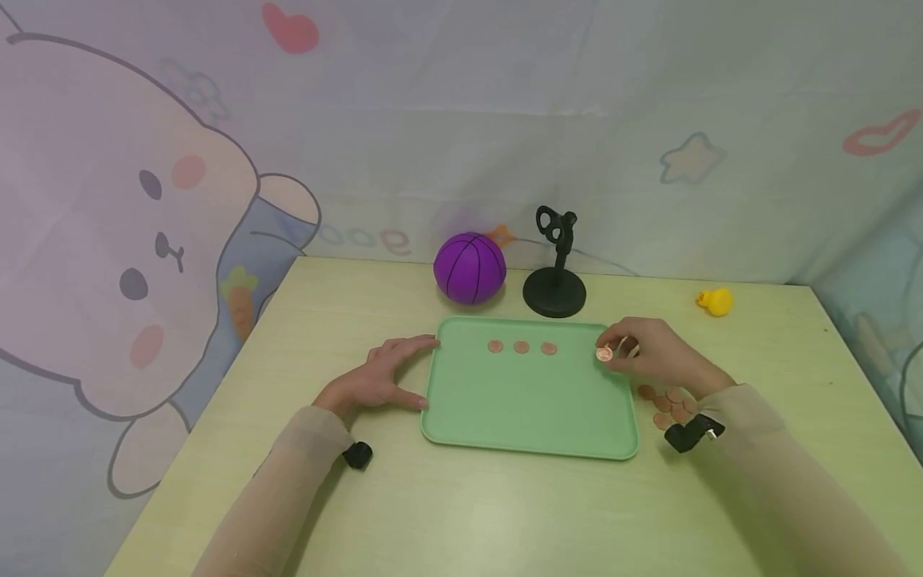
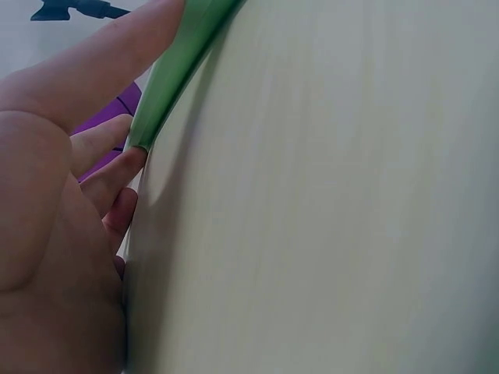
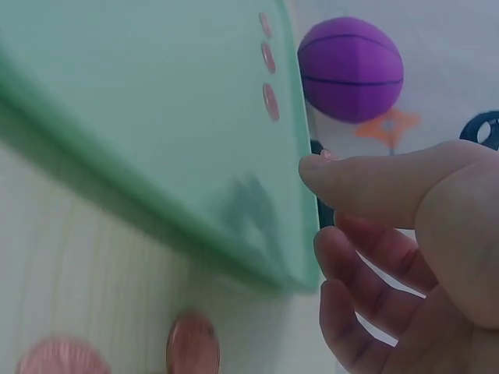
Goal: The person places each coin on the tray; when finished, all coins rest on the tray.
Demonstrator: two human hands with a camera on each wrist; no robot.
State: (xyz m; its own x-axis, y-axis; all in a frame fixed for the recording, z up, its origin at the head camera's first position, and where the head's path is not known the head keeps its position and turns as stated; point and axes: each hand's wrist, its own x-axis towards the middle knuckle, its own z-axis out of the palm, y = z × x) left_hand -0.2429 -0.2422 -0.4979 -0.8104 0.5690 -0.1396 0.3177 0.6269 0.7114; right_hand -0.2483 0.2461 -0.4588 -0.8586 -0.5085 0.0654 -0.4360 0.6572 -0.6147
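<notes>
Pinches a copper-coloured coin point(image 1: 604, 354) between thumb and finger in the right hand point(image 1: 652, 350), over the right end of the pale green tray point(image 1: 526, 401) and roughly in line with three flat coins point(image 1: 521, 347) on it, with the left hand point(image 1: 378, 378) spread, thumb and fingertips at the left rim. Should handle as light, stiff and hard to break, though probably slick and, once flat, awkward to lift. Best held by opposite edges, likewise for the loose coins point(image 1: 680, 413) just beside the tray's right side.
</notes>
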